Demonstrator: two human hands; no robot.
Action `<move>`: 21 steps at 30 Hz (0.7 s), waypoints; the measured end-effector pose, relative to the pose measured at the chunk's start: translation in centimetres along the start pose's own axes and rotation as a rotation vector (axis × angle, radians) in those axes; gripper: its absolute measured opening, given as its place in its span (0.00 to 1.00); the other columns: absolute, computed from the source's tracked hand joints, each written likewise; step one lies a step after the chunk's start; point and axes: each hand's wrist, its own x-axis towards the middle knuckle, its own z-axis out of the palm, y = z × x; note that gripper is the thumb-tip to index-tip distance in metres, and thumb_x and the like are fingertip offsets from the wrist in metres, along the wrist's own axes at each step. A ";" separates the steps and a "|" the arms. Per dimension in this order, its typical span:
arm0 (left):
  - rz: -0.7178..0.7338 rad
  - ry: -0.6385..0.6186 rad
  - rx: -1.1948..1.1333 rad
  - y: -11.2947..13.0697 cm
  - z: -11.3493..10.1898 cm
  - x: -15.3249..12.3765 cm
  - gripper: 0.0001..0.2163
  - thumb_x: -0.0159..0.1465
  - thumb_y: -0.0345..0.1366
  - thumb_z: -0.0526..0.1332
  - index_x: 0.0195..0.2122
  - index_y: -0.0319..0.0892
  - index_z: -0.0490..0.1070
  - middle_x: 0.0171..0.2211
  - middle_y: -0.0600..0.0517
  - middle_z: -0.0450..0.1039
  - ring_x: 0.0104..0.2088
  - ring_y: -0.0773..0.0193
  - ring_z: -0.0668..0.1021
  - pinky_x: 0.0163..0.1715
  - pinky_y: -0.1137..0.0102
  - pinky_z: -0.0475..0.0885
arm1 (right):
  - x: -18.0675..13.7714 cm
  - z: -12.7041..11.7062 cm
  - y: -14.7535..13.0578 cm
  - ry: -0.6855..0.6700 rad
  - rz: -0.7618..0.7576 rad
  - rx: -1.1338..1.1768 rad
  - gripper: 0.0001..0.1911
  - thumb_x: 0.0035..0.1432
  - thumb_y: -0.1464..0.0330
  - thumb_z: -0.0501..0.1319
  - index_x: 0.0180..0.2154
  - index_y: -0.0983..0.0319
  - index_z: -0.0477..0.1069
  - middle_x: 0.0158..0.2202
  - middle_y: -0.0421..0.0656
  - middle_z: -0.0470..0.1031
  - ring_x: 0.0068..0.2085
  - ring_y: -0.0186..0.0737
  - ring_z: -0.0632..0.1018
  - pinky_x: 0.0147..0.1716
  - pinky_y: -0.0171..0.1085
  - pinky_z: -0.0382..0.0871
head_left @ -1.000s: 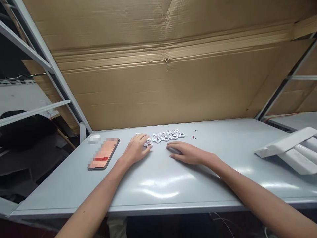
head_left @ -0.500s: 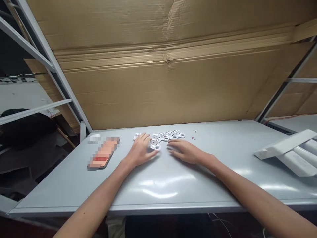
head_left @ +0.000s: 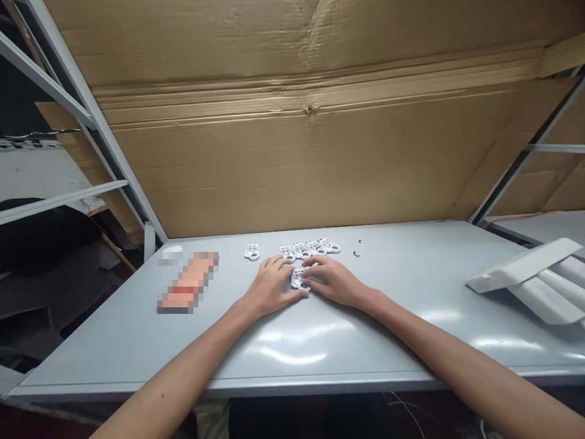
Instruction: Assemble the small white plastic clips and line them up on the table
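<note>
A small white plastic piece with a ring-shaped hole [head_left: 299,280] lies on the table between my hands. My left hand [head_left: 272,285] curls round its left side, thumb along the near edge. From the right, my right hand [head_left: 336,280] has its fingertips on the same piece, hiding part of it. Just beyond my fingers, several matching white pieces [head_left: 316,247] with small red spots sit in an overlapping row. One more white piece [head_left: 252,252] lies apart to the left of them.
Two tiny dark bits, one with a red end [head_left: 356,253], lie right of the row. A blurred-out orange object [head_left: 189,283] and a small white object [head_left: 172,252] are at left. White packaging pieces [head_left: 525,274] rest at right. Cardboard [head_left: 292,164] walls the table's back.
My left hand has brought the white piece nearer and to the right, away from the row. My right hand has moved left, and its fingers now touch it. The lone piece is uncovered.
</note>
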 end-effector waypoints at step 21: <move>-0.015 -0.004 -0.015 -0.1 0.1 -0.1 0.21 0.60 0.50 0.66 0.48 0.40 0.74 0.53 0.41 0.72 0.59 0.44 0.69 0.58 0.53 0.65 | 1.3 -3.3 0.3 0.494 0.590 0.907 0.11 0.58 0.60 0.66 0.37 0.60 0.75 0.38 0.44 0.79 0.35 0.36 0.79 0.44 0.39 0.76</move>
